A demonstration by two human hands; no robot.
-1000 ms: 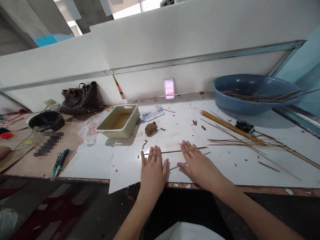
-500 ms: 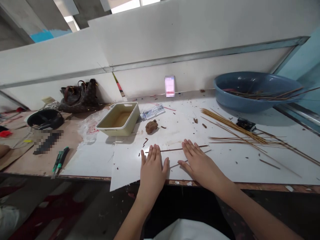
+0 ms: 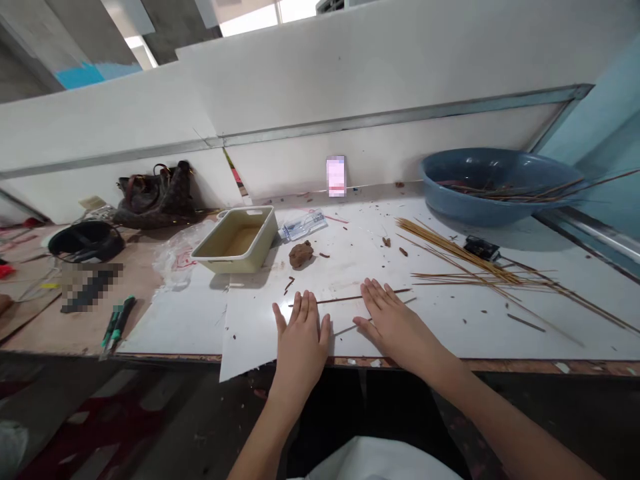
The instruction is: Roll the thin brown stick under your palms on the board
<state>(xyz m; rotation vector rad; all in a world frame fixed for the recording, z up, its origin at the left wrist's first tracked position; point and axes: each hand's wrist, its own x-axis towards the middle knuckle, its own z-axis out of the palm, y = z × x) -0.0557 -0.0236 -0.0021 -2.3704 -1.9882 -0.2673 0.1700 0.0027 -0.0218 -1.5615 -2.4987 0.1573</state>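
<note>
While your left hand (image 3: 300, 340) and right hand (image 3: 395, 327) lie spread flat, palms down, on a white sheet (image 3: 255, 333), neither pinching, a thin stick (image 3: 340, 301) runs beneath both. Clay lump (image 3: 301, 254) sits ahead of your left hand, yellow tray (image 3: 234, 240) farther left; loose sticks (image 3: 465, 270) fan out past your right hand, blue basin (image 3: 493, 187) beyond them.

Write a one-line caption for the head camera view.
Left hand and right hand rest flat on a white sheet beside a thin stick, with loose sticks and a blue basin to the right.
</note>
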